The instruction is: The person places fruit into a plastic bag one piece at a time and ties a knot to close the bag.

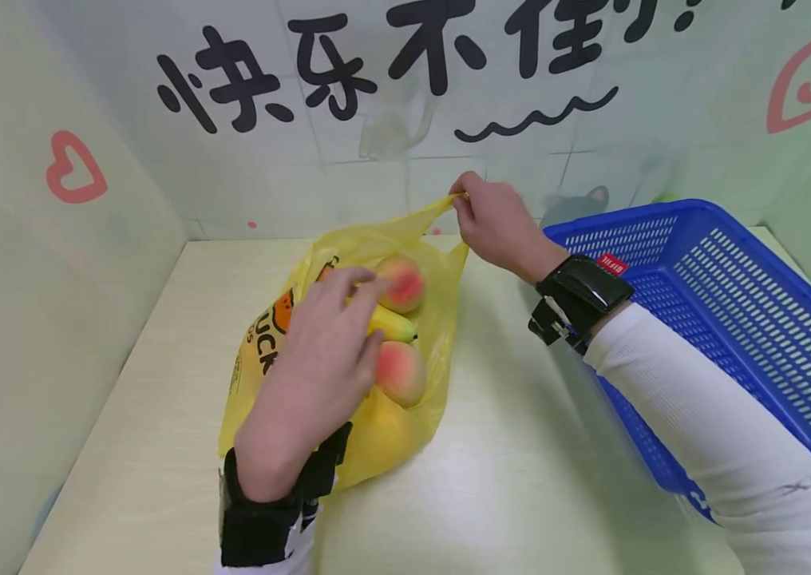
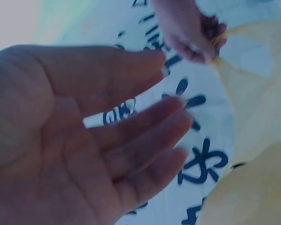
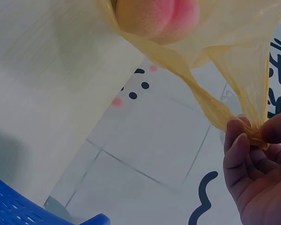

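Observation:
A translucent yellow plastic bag point(image 1: 437, 319) with dark printing stands on the table, its mouth spread. Inside lie two pink-and-yellow peaches, an upper peach point(image 1: 400, 281) and a lower peach point(image 1: 404, 375). Between them shows a yellow banana point(image 1: 393, 324) with a greenish, dark-tipped end. My right hand point(image 1: 495, 224) pinches the bag's handle point(image 3: 255, 133) and pulls it up toward the back wall. Over the bag's left part hovers my left hand point(image 1: 326, 351), hiding some of what is inside. In the left wrist view its palm point(image 2: 61, 154) holds nothing and its fingers are loosely extended.
On the right a blue perforated plastic basket point(image 1: 707, 209) stands beside my right forearm. The pale table point(image 1: 147, 415) runs back to a white wall point(image 1: 377, 184) with black characters. A side wall point(image 1: 39, 271) with a red heart bounds the left.

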Motion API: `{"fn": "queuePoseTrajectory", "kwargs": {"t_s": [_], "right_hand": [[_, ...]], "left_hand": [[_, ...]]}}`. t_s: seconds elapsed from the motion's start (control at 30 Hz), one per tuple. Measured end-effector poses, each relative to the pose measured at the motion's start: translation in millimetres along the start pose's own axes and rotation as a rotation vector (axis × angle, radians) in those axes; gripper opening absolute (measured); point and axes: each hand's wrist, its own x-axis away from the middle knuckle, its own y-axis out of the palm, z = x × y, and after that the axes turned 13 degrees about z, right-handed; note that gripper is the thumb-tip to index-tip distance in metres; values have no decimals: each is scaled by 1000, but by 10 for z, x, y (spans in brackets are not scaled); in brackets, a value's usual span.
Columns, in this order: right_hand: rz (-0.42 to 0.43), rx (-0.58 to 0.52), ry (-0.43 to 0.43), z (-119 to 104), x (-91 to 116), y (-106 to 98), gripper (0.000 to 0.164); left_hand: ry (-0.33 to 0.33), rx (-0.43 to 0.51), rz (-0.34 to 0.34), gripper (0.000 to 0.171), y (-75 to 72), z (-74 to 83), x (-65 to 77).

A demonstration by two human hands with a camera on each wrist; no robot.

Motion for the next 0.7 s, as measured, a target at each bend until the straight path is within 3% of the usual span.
{"fn": "queuePoseTrajectory", "kwargs": {"t_s": [0.07, 0.13, 0.3, 0.4, 0.57, 0.7], "right_hand": [[-1, 5, 12, 4, -1, -12, 31], [-13, 4, 26, 7, -5, -20, 33], [-30, 24, 17, 21, -17, -44, 34], [-34, 41, 19, 42, -17, -61, 36], [-27, 60, 53, 116, -8, -75, 35], [6, 97, 28, 181, -13, -95, 30]], "left_hand": [[89, -22, -57, 34, 86, 24, 18], [122, -89, -127, 26, 150, 21, 44], [76, -349, -308, 2, 168, -32, 140], [33, -422, -455, 5, 131, -56, 167], [-12, -434, -711, 23, 99, -67, 147], [-6, -457, -769, 35, 100, -38, 153]]}}
